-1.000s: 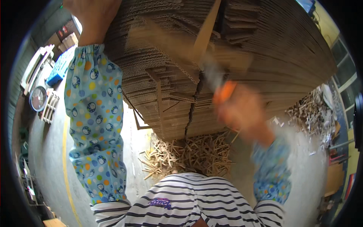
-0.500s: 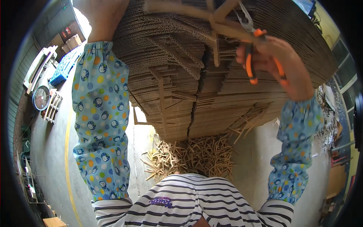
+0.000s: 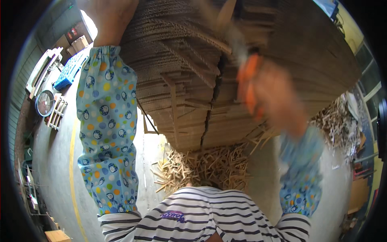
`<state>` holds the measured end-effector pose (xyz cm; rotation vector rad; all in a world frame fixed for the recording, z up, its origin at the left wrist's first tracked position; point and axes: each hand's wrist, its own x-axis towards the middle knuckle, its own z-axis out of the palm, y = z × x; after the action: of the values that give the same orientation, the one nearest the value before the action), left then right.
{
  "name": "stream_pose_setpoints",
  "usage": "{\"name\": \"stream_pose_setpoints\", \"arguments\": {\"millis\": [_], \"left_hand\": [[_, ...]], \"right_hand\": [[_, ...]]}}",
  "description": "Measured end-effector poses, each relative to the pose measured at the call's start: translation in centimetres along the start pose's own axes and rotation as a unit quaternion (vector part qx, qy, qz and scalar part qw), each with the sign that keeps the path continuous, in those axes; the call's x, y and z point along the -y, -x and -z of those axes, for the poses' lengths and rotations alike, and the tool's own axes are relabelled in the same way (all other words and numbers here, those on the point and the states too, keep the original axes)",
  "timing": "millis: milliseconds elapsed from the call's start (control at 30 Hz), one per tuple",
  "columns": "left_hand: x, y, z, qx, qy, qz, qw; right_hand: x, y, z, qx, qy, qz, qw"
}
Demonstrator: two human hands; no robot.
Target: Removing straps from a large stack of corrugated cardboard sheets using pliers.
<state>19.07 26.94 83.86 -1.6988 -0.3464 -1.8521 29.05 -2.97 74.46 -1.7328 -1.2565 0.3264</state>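
While blurred, right hand [image 3: 268, 90] raised.

Sunlit concrete floor [image 3: 52, 161], yellow line [image 3: 72, 169]

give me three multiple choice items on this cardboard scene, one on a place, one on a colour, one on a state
1. Where does the heap of narrow cardboard strips lie?
A. on the floor below the tall stack of corrugated cardboard sheets
B. on top of the stack
C. in the blue crate

2. What colour are the handles of the tool in the right hand?
A. green
B. orange
C. black

3. How does the left hand stand?
A. hanging at the person's side
B. holding the tool
C. pressed against the stack's upper left

Key: 1 A, strips litter the concrete under the stack; 2 B, orange shows through the blur; 3 C, the palm lies on the cardboard.
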Motion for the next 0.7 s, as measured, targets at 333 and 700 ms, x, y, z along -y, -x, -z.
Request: {"name": "stream_pose_setpoints", "arguments": {"millis": [333, 700], "left_hand": [[-2.2, -0.3, 0.6, 0.005, 0.016, 0.028, 0.999], [-2.5, -0.3, -1.1, -0.026, 0.057, -0.002, 0.998]], "right_hand": [[0.4, 5.4, 5.3, 0.057, -0.188, -0.088, 0.976], [3.6, -3.3, 6.6, -0.086, -0.077, -0.037, 0.993]]}}
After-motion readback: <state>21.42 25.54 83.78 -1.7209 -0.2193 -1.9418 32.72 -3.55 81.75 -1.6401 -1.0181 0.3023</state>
